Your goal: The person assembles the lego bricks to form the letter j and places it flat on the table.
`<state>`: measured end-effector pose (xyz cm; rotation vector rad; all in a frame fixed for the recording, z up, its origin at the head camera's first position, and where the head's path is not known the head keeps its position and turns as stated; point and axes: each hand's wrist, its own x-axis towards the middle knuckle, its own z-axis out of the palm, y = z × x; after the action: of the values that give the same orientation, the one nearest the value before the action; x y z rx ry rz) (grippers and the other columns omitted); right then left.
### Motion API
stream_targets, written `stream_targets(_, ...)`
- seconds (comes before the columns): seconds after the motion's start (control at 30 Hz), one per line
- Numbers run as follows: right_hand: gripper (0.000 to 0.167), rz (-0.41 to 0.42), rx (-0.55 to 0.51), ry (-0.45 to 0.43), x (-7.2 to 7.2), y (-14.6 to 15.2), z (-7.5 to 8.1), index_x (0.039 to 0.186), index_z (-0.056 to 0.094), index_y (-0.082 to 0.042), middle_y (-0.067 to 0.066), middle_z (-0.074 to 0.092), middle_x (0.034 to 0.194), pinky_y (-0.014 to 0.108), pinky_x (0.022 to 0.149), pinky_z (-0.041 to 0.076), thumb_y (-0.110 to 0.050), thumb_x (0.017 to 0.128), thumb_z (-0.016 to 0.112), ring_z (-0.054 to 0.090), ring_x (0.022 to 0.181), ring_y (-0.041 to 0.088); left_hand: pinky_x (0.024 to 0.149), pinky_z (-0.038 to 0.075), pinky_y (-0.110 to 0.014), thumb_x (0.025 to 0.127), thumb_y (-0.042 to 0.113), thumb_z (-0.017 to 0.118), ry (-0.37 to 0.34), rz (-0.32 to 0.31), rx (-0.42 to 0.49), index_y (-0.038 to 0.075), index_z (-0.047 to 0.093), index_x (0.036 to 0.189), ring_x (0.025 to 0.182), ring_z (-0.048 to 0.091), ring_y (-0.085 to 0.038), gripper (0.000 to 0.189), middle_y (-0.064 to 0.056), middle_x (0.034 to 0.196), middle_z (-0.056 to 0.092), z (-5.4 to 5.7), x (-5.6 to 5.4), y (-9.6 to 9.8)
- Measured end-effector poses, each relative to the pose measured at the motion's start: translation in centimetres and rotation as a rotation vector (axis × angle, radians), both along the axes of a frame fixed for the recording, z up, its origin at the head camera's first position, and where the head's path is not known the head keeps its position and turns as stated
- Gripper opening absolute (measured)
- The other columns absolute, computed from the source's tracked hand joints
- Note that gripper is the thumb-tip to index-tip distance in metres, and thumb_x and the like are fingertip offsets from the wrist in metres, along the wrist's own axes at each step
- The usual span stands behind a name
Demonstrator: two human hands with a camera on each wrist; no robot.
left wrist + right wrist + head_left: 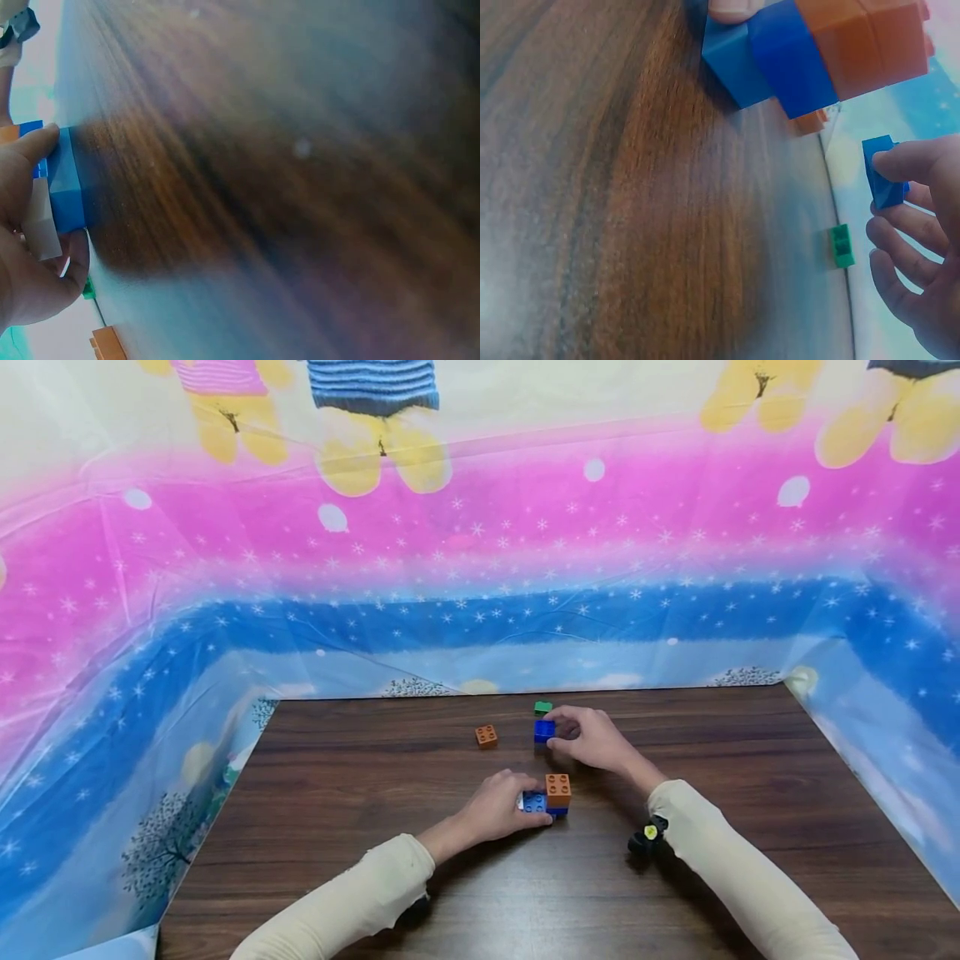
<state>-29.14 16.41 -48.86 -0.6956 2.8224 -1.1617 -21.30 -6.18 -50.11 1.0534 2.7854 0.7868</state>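
My left hand (491,808) grips a small stack of toy building bricks low at the table. Its base is a light blue brick (68,187), with a white brick (42,221) and a dark blue brick (791,56) on top. Orange bricks (859,45) rise above the dark blue one, on the side away from the palm. Farther back, my right hand (594,740) pinches a blue brick (882,171) between thumb and fingertips. The right wrist view shows that brick held up, the other fingers loosely bent.
A loose orange brick (486,737) lies on the dark wooden table (360,777), left of my right hand. Behind the pinched brick is a green brick (543,707), near the table's back edge. A patterned cloth (480,610) hangs around the back and sides.
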Motion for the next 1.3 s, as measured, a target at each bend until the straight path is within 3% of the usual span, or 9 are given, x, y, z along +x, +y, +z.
stream_targets(0.33, 0.041, 0.002, -0.004, 0.035, 1.6, 0.7, 1.0, 0.132, 0.066, -0.018, 0.006, 0.073, 0.109, 0.044, 0.081, 0.057, -0.023, 0.092, 0.077, 0.070, 0.095, 0.020, 0.070, 0.044, -0.021, 0.089, 0.041, 0.079, -0.011, -0.009, 0.013, 0.010, 0.075, 0.119, 0.081, 0.057, -0.005, 0.043, 0.001, 0.105, 0.075, 0.1, -0.1, 0.0)
stream_targets(0.8, 0.038, 0.031, -0.008, 0.117, 4.2, 1.5, 2.8, 0.129, 0.068, -0.018, -0.002, 0.072, 0.104, 0.038, 0.079, 0.056, -0.021, 0.092, 0.077, 0.067, 0.094, 0.016, 0.066, 0.042, -0.022, 0.089, 0.041, 0.079, -0.016, -0.012, 0.016, 0.011, 0.075, 0.115, 0.073, 0.053, -0.004, 0.040, 0.004, 0.095, 0.073, -0.2, -0.3, 0.0)
stream_targets(1.3, 0.039, 0.064, 0.003, 0.117, 7.1, 1.9, 3.4, 0.129, 0.067, -0.017, -0.004, 0.072, 0.103, 0.034, 0.078, 0.056, -0.022, 0.092, 0.077, 0.068, 0.093, 0.017, 0.064, 0.039, -0.023, 0.089, 0.042, 0.080, -0.014, -0.012, 0.020, 0.012, 0.075, 0.109, 0.070, 0.050, -0.005, 0.036, 0.009, 0.086, 0.068, -0.2, -0.3, -0.1)
